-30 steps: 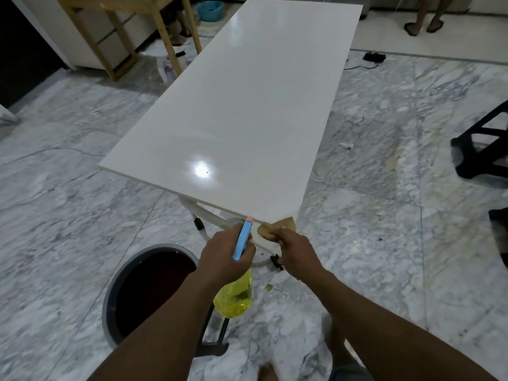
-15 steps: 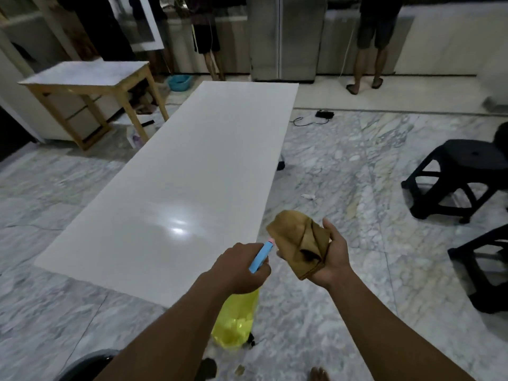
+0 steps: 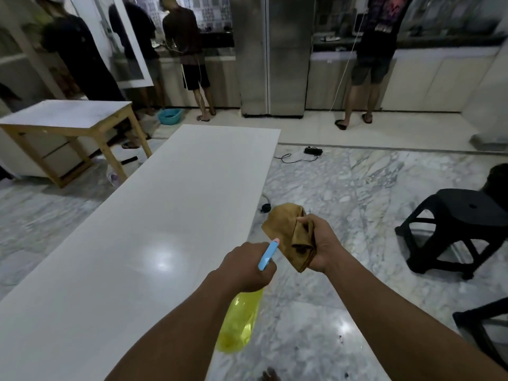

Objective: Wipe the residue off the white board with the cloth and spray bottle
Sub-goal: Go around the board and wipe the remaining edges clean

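Note:
A long glossy white board (image 3: 154, 229) lies flat in front of me, running from the near left to the far middle. My left hand (image 3: 244, 266) grips a yellow spray bottle (image 3: 239, 323) with a blue nozzle, held off the board's right edge and pointing at the cloth. My right hand (image 3: 323, 243) holds a bunched brown cloth (image 3: 286, 229) in the air just right of the board, above the floor.
Marble floor all around. A wooden table (image 3: 68, 119) stands at the far left. Black plastic stools (image 3: 453, 229) sit at the right. A power strip with its cable (image 3: 312, 152) lies on the floor beyond the board. Several people stand at the kitchen counter (image 3: 428, 56).
My view has lifted from the board's near edge toward the room. My right hand rose from the board's corner with the cloth, and the bottle's nozzle now sits close beside it.

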The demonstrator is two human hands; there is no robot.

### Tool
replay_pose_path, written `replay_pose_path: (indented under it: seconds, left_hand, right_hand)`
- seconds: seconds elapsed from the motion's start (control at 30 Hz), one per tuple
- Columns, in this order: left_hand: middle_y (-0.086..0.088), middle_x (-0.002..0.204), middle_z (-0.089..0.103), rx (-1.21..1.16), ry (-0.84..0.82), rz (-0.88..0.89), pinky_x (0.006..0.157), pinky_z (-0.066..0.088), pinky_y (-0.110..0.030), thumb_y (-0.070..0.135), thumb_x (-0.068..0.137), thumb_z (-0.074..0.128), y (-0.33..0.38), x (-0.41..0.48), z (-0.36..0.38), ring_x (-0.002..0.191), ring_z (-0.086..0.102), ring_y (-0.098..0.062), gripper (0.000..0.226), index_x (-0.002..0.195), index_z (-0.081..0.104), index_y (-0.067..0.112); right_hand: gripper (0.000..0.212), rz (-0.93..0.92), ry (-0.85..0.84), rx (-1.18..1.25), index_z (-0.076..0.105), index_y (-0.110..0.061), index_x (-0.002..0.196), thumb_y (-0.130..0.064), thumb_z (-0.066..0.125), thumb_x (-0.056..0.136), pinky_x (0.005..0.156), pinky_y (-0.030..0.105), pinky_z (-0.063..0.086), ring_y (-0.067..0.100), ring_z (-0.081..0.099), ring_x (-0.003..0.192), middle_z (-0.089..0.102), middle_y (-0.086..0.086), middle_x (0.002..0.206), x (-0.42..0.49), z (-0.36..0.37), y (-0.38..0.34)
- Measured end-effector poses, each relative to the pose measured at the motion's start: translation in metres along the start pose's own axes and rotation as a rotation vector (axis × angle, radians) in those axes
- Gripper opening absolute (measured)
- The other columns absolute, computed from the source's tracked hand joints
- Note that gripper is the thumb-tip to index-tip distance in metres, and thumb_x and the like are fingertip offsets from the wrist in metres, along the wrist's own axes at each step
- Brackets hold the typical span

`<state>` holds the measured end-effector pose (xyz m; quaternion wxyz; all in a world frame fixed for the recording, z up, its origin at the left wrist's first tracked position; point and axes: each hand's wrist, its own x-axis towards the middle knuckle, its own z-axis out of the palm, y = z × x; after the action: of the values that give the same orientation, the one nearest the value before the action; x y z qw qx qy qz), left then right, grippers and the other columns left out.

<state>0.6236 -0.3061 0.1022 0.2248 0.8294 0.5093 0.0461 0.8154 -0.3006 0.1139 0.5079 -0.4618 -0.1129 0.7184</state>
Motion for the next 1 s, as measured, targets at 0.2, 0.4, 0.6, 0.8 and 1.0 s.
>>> replay_pose_path:
  seconds: [0.2,0.4,0.6,0.8,1.0]
  left_hand:
    - [0.003,0.088,0.061,-0.011,0.01,0.008,0.065,0.037,-0.032,0.033,0.1,0.053,-0.036,0.126,-0.032,0.078,0.057,-0.023,0.01,0.095,0.049,0.025]
    - [0.003,0.09,0.065,-0.037,0.045,0.039,0.065,0.037,-0.031,0.032,0.098,0.055,-0.05,0.22,-0.064,0.076,0.058,-0.022,0.007,0.096,0.049,0.029]
    - [0.004,0.083,0.063,-0.134,0.019,-0.064,0.065,0.044,-0.037,0.041,0.086,0.047,-0.072,0.309,-0.088,0.077,0.061,-0.027,0.018,0.091,0.052,0.024]
    - [-0.001,0.09,0.071,-0.14,0.044,-0.142,0.076,0.056,-0.048,0.039,0.091,0.05,-0.105,0.437,-0.106,0.081,0.066,-0.027,0.02,0.097,0.057,0.021]
    - [0.004,0.089,0.07,-0.149,0.167,-0.165,0.073,0.053,-0.037,0.033,0.1,0.055,-0.136,0.593,-0.129,0.078,0.065,-0.023,0.006,0.098,0.05,0.032]
  right_hand:
    - [0.043,-0.009,0.059,-0.015,0.067,-0.003,0.12,-0.027,0.048,0.089,0.077,0.039,0.055,0.035,0.069,0.092,0.072,0.02,0.112,0.103,0.011,-0.07]
    - [0.04,0.013,0.133,-0.029,0.07,-0.001,0.114,-0.028,0.047,0.095,0.078,0.039,0.059,0.03,0.07,0.086,0.074,0.016,0.103,0.192,0.022,-0.13]
    - [0.068,0.049,0.224,0.046,0.072,-0.003,0.108,-0.059,0.035,0.097,0.091,0.043,0.053,0.035,0.067,0.102,0.072,0.02,0.111,0.314,0.025,-0.172]
    - [0.024,0.06,0.335,-0.193,0.066,-0.006,0.087,-0.015,0.046,0.096,0.053,0.03,0.05,0.024,0.059,0.061,0.066,0.013,0.083,0.476,0.027,-0.234]
    - [0.03,-0.167,0.497,-0.424,0.058,-0.023,0.107,-0.041,0.035,0.1,0.058,0.032,0.051,0.022,0.064,0.069,0.069,0.009,0.09,0.667,0.038,-0.316]
